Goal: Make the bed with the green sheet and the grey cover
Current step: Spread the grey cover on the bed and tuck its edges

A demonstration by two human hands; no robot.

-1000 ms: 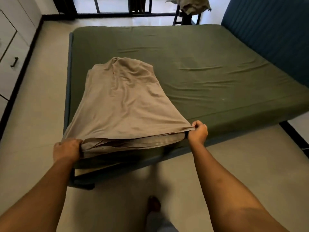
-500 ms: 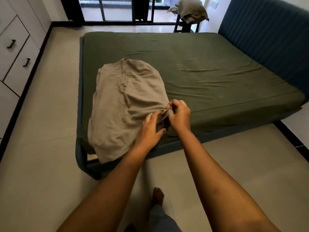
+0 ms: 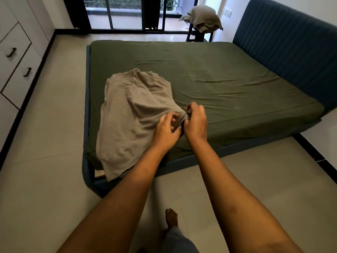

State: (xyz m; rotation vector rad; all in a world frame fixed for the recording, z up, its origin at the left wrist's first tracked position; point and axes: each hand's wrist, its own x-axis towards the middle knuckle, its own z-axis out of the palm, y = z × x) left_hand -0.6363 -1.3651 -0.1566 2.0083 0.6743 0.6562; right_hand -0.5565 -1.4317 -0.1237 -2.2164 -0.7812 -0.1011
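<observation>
Left hand (image 3: pixel 166 128) and right hand (image 3: pixel 196 123) pinch the layered edge of the grey cover (image 3: pixel 127 114): limp, light, probably best taken by its corners.

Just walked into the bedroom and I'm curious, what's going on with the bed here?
The bed is being made. The green sheet already lies spread across it. The grey cover sits in a folded heap at the near corner, one end hanging over the edge, not yet spread. The left hand and right hand both pinch its bunched edge layers.
</observation>
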